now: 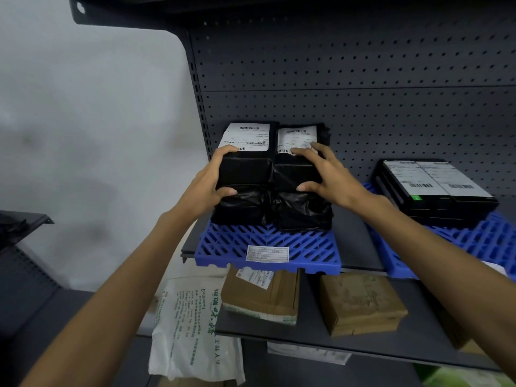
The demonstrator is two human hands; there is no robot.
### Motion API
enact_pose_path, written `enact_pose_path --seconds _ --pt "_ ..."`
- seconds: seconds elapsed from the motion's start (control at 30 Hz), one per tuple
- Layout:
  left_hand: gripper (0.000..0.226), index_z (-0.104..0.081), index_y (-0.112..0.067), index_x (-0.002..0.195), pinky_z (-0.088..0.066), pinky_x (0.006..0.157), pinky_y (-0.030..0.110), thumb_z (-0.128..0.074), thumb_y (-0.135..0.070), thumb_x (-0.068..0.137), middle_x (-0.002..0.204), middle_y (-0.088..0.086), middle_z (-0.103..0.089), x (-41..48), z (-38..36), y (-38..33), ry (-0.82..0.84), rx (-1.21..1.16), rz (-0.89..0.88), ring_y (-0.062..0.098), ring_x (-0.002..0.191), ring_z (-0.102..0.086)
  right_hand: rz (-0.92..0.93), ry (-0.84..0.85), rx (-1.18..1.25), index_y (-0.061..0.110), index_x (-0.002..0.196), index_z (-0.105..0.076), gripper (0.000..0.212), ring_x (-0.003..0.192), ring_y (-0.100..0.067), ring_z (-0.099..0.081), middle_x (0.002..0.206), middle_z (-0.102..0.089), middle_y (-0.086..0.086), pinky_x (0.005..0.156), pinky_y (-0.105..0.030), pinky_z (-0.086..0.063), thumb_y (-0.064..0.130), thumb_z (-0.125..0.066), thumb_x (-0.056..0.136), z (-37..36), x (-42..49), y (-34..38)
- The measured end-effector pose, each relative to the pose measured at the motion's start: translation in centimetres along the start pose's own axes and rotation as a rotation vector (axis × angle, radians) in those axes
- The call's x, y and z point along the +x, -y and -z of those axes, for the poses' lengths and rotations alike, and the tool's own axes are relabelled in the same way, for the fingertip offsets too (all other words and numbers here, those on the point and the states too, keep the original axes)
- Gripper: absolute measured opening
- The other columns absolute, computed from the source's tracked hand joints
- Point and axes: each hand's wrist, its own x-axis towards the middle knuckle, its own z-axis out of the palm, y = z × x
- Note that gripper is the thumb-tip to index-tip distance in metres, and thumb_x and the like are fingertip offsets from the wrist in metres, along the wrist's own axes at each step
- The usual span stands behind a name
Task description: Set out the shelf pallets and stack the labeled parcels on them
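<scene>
A blue slatted pallet (268, 247) with a white label lies on the dark shelf. On it stand two side-by-side stacks of black-wrapped parcels with white shipping labels on top. My left hand (208, 181) grips the front left corner of the left top parcel (245, 166), thumb under it and fingers over it. My right hand (328, 174) clasps the right top parcel (296, 169), fingers spread over its label, thumb on its front. A second blue pallet (480, 241) to the right carries flat black labeled boxes (435, 185).
A perforated dark back panel (363, 79) rises behind the shelf. On the shelf below lie two brown wrapped parcels (262, 297) (360, 303) and, further left, a white printed bag (190, 328). A pale wall stands to the left, and another shelf edge (28, 219) juts out at the far left.
</scene>
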Motion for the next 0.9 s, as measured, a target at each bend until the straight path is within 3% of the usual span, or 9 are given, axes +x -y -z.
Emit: enact_pose_path --seconds 0.27,0.43,0.5,0.63,0.77,0.9 --pt "0.091 -0.02 -0.045 0.141 -0.046 0.103 0.047 -0.069 0.004 0.083 0.143 0.004 -0.038 -0.5 -1.0 -1.2 -0.064 0.136 0.017 0.024 0.124 -0.047 0.005 0.006 -0.08 0.041 0.148 -0.026 0.078 0.136 -0.035 -0.038 0.16 -0.01 -0.006 0.105 -0.058 -0.037 0.034 -0.072 0.086 0.4 -0.5 0.9" --pt "0.105 0.002 -0.044 0.152 -0.04 0.107 0.047 -0.071 -0.006 0.086 0.158 0.006 -0.017 -2.6 -2.5 -1.3 -0.199 0.184 -0.002 0.029 0.138 -0.037 0.067 -0.049 -0.147 0.04 0.151 -0.01 0.091 0.114 -0.035 -0.057 0.162 0.001 -0.003 0.086 -0.049 -0.05 0.031 -0.072 0.086 0.3 -3.3 0.1" --pt "0.101 0.0 -0.038 0.154 -0.041 0.108 0.05 -0.07 -0.009 0.087 0.16 0.007 -0.009 -3.3 -3.0 -1.2 -0.259 0.26 -0.019 0.032 0.141 -0.032 0.12 -0.081 -0.212 0.041 0.152 -0.005 0.096 0.124 -0.038 -0.049 0.163 0.004 -0.001 0.084 -0.049 -0.054 0.029 -0.073 0.086 0.4 -4.5 -0.6" --pt "0.096 -0.012 -0.023 0.156 -0.03 0.115 0.055 -0.075 -0.017 0.084 0.161 0.016 -0.004 -4.0 -4.4 -1.7 -0.323 0.578 -0.08 0.037 0.148 -0.013 0.191 -0.125 -0.36 0.034 0.155 -0.003 0.097 0.141 -0.033 -0.028 0.163 -0.001 -0.003 0.093 -0.05 -0.052 0.032 -0.071 0.086 0.5 -6.0 -1.4" --pt "0.087 -0.018 -0.021 0.155 -0.02 0.117 0.058 -0.071 -0.02 0.086 0.163 0.014 -0.004 -4.7 -5.8 -4.4 -0.31 0.657 -0.086 0.04 0.149 -0.004 0.203 -0.116 -0.4 0.031 0.156 -0.006 0.091 0.142 -0.032 -0.025 0.162 -0.007 -0.004 0.098 -0.049 -0.048 0.035 -0.067 0.089 0.9 -7.3 -1.6" --pt "0.08 -0.025 -0.02 0.154 -0.022 0.117 0.057 -0.07 -0.022 0.087 0.162 0.01 -0.017 -5.8 -7.8 -7.5 -0.305 0.7 -0.106 0.039 0.149 -0.01 0.241 -0.101 -0.447 0.023 0.154 -0.018 0.078 0.14 -0.032 -0.029 0.157 -0.023 -0.007 0.1 -0.049 -0.046 0.034 -0.063 0.092 2.5 -9.3 -1.9"
